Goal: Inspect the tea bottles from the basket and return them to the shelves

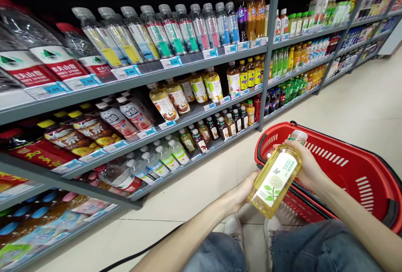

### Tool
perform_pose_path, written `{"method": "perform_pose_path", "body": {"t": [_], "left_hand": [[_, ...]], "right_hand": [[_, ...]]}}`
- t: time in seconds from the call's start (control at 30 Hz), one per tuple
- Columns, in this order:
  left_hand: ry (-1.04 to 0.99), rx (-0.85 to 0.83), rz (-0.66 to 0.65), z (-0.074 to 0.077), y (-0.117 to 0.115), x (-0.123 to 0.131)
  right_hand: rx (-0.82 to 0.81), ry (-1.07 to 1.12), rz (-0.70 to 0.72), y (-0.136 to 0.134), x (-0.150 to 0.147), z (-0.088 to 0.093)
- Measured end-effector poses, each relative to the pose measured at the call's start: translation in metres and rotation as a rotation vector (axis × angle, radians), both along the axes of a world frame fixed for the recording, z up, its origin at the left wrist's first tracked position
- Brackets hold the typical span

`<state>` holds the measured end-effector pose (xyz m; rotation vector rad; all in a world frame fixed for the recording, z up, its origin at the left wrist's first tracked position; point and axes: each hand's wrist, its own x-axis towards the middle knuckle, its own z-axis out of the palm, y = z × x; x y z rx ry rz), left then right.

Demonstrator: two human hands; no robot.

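Observation:
A clear plastic bottle of yellow tea drink (pixel 276 180) with a pale cap and a white label showing a flower is tilted in front of me. My right hand (pixel 306 161) is wrapped round its upper part, below the cap. Around the lower left side my left hand (pixel 245 190) is closed; its fingers are partly hidden behind the bottle. Just behind and to the right stands a red shopping basket (pixel 375 159) with black handles, partly covered by my right arm and the bottle.
Grey shelves (pixel 201 60) packed with drink bottles run along the left and away to the far right. Tea bottles (pixel 197 90) stand on the middle shelf. My white shoes (pixel 234 228) rest on the tiled floor (pixel 201 205), where a black cable (pixel 144 249) lies.

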<state>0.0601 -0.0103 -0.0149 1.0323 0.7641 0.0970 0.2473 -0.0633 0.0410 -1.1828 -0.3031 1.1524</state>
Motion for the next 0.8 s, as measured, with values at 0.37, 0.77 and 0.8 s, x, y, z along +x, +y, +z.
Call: {"method": "perform_pose_path", "body": {"t": [0.37, 0.77, 0.8], "left_hand": [[0.02, 0.015, 0.0, 0.0081, -0.0013, 0.0015], [-0.005, 0.05, -0.014, 0.0099, -0.0008, -0.0001], [-0.001, 0.051, -0.014, 0.0103, -0.001, -0.0002]], "right_hand": [[0.014, 0.006, 0.0, -0.0004, 0.0014, -0.003], [0.012, 0.026, 0.012, -0.0006, 0.0032, -0.0022], [0.013, 0.027, 0.014, -0.0007, 0.0034, -0.0024]]}}
